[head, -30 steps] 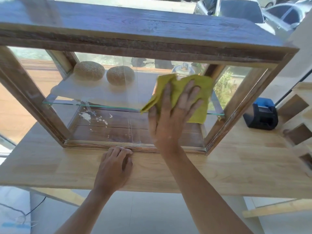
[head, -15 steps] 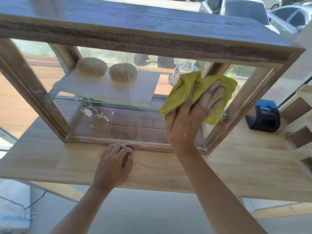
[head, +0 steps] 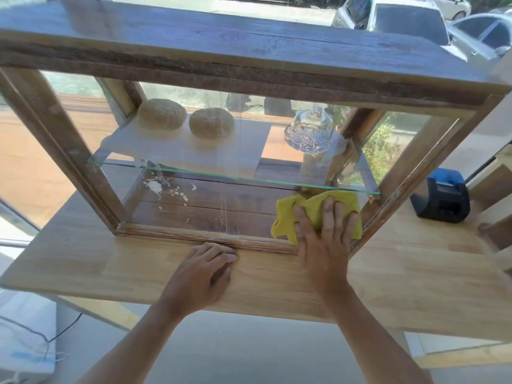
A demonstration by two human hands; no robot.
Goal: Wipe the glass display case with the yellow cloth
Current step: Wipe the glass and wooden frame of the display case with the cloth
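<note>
A wood-framed glass display case (head: 249,76) stands on a light wooden counter. My right hand (head: 324,239) presses the yellow cloth (head: 288,217) flat against the lower right of the front glass, fingers spread and straight. My left hand (head: 202,275) rests on the counter just in front of the case's bottom rail, fingers loosely bent, holding nothing. Inside, two round loaves (head: 162,113) and a cut-glass lidded dish (head: 310,131) sit on a glass shelf (head: 194,173). White crumbs lie on the case floor.
A black and blue device (head: 443,198) sits on the counter (head: 83,261) to the right of the case. Wooden shelving shows at the far right edge. Parked cars are visible outside beyond the case. A cable lies on the floor at lower left.
My right hand has slid the cloth down from the upper right of the glass to its lower right corner. My left hand has stayed in place on the counter.
</note>
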